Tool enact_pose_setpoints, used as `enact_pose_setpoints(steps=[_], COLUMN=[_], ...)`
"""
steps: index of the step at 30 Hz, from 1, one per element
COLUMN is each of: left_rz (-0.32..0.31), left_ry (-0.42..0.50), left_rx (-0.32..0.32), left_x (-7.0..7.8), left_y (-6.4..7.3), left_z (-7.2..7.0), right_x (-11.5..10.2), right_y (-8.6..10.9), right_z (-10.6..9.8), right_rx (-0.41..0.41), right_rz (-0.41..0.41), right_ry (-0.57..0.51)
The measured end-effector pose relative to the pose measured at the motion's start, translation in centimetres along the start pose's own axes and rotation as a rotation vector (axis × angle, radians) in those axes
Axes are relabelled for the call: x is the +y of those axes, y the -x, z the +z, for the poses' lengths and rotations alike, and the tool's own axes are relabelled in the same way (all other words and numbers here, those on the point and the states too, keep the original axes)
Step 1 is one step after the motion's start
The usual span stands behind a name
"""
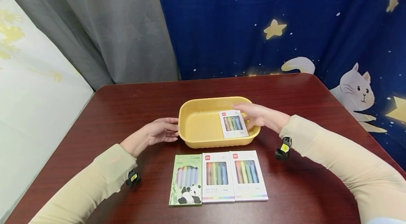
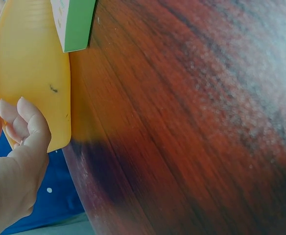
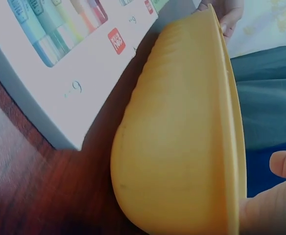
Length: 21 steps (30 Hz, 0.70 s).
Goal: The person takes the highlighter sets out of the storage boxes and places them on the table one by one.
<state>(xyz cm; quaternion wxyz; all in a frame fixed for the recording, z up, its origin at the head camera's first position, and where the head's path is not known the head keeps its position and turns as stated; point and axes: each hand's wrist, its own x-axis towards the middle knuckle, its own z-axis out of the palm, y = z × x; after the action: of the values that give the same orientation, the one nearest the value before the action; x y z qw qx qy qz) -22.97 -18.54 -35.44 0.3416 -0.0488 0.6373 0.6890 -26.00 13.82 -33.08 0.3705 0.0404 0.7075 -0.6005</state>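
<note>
A yellow plastic basket [image 1: 203, 121] stands on the table. At its left end my left hand [image 1: 160, 131] touches the outer wall with loosely bent fingers, which the left wrist view shows beside the rim. My right hand [image 1: 255, 114] reaches over the basket's right end and holds a white box of highlighters [image 1: 234, 123] by its top right edge. That box leans inside the basket, window facing up; some fingers are hidden behind it. In front of the basket lie two more white highlighter boxes [image 1: 218, 178] and a green box of pens [image 1: 186, 181] with pandas.
The three boxes lie side by side near the front of the dark red wooden table [image 1: 133, 100]. Behind the table hang a grey curtain [image 1: 120, 23] and a blue curtain [image 1: 228, 23] with stars. Small black devices are strapped at both wrists.
</note>
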Motion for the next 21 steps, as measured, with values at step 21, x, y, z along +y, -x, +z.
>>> enact_pose_setpoints(steps=[21], left_rz=[-0.001], left_ry=[-0.013], left_rx=[0.010], left_x=[0.1], left_y=[0.2], left_z=[0.1], right_x=[0.0], right_y=[-0.9], right_z=[1.3], right_rx=[0.031], right_rz=[0.026], right_ry=[-0.064])
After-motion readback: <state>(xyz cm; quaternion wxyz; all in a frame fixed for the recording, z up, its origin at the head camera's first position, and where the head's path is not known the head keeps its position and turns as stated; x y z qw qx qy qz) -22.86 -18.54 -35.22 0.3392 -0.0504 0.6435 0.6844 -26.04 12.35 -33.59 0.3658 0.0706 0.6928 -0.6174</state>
